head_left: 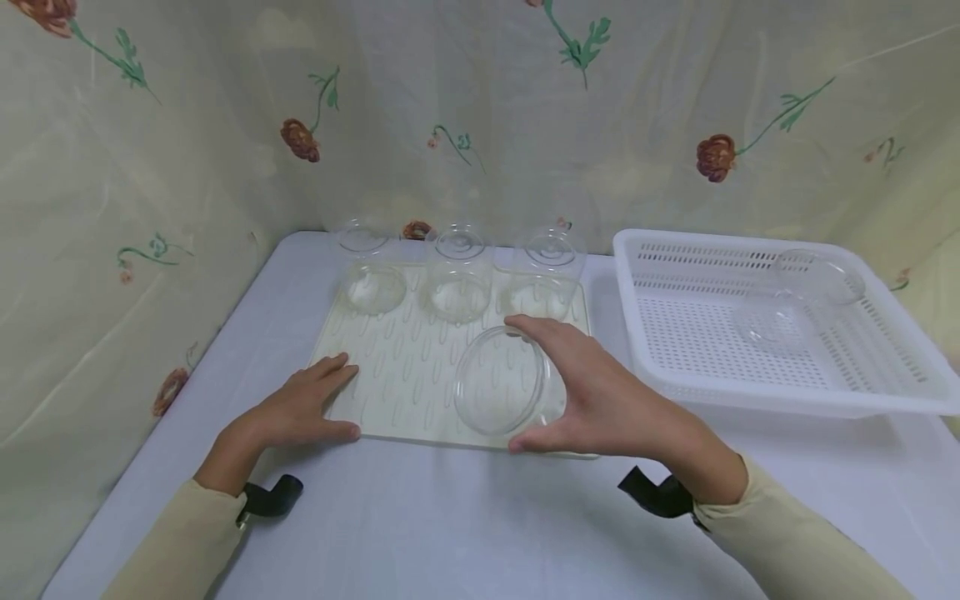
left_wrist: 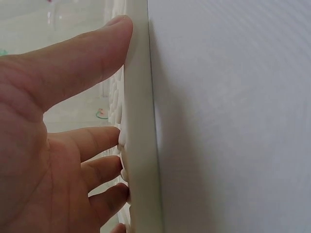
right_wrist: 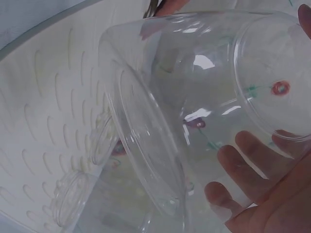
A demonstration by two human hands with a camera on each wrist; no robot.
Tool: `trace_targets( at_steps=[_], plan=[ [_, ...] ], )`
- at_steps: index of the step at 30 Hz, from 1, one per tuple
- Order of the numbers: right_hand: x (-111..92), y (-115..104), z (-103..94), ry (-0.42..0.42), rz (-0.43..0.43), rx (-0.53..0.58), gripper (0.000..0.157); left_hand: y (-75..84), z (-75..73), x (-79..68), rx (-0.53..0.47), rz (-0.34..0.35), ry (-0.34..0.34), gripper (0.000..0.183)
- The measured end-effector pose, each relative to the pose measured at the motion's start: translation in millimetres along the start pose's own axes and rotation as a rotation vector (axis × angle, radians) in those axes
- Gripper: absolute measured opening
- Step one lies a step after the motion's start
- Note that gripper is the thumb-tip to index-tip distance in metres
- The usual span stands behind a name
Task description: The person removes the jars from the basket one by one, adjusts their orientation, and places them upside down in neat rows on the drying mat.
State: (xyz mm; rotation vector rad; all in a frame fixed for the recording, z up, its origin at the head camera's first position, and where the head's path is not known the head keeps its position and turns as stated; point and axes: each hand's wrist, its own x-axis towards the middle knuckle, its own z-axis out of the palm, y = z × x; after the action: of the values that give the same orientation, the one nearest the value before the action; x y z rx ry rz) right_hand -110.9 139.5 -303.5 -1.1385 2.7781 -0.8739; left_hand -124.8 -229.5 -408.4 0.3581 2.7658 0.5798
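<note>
My right hand (head_left: 600,392) grips a clear round container (head_left: 497,382) by its side, thumb and fingers spread around it. The container is tilted above the front right of a pale ribbed mat (head_left: 405,375), its wide rim toward the mat in the right wrist view. My left hand (head_left: 300,408) rests at the mat's front left, fingers nearly straight, with the thumb along the front edge (left_wrist: 138,97). Behind, three similar clear containers (head_left: 375,287) (head_left: 460,292) (head_left: 546,292) stand in a row along the mat's back, bases up.
A white perforated basket (head_left: 750,392) stands at the right, with clear containers (head_left: 780,321) lying in its right part. White cloth (head_left: 420,525) covers the table. A flowered curtain (head_left: 525,150) hangs behind the table and along its left side.
</note>
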Motion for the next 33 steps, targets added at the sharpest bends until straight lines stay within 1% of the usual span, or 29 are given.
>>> trace_targets(
  at_steps=[3, 8, 10, 12, 15, 18, 21, 23, 26, 29, 33],
  plan=[
    [0.9, 0.7, 1.3, 0.001, -0.016, -0.004, 0.113, -0.8, 0.1, 0.1, 0.000, 0.000, -0.001, 0.092],
    [2.7, 0.6, 2.2, -0.001, -0.003, -0.009, 0.115, -0.2, 0.3, -1.1, 0.002, -0.005, 0.007, 0.090],
    [3.5, 0.0, 2.9, -0.001, 0.011, -0.009, 0.116, 2.9, 0.6, -3.5, 0.013, -0.003, 0.023, 0.087],
    [4.1, -0.7, 3.9, 0.001, 0.025, -0.008, 0.116, 9.5, 0.2, -8.2, 0.022, 0.007, 0.051, 0.082],
    [4.8, -1.5, 4.9, 0.013, 0.035, -0.014, 0.115, 27.2, -2.9, -19.0, 0.016, 0.030, 0.110, 0.073],
    [5.7, -2.0, 5.2, 0.032, 0.020, -0.030, 0.113, 50.7, -8.9, -29.2, -0.021, 0.088, 0.179, 0.065],
    [7.9, -3.0, 6.5, 0.051, -0.014, -0.052, 0.113, 75.2, -14.6, -35.2, -0.066, 0.180, 0.241, 0.061],
    [9.9, -3.8, 8.0, 0.062, -0.038, -0.071, 0.112, 90.0, -17.7, -37.9, -0.099, 0.232, 0.267, 0.061],
    [12.8, -5.1, 10.7, 0.076, -0.059, -0.098, 0.110, 107.7, -19.9, -39.3, -0.138, 0.282, 0.271, 0.065],
    [14.8, -5.3, 14.1, 0.095, -0.092, -0.119, 0.107, 119.5, -18.4, -35.0, -0.168, 0.313, 0.257, 0.072],
    [16.9, -8.2, 18.6, 0.117, -0.130, -0.163, 0.104, 130.4, -14.3, -28.1, -0.223, 0.315, 0.242, 0.083]
  ],
)
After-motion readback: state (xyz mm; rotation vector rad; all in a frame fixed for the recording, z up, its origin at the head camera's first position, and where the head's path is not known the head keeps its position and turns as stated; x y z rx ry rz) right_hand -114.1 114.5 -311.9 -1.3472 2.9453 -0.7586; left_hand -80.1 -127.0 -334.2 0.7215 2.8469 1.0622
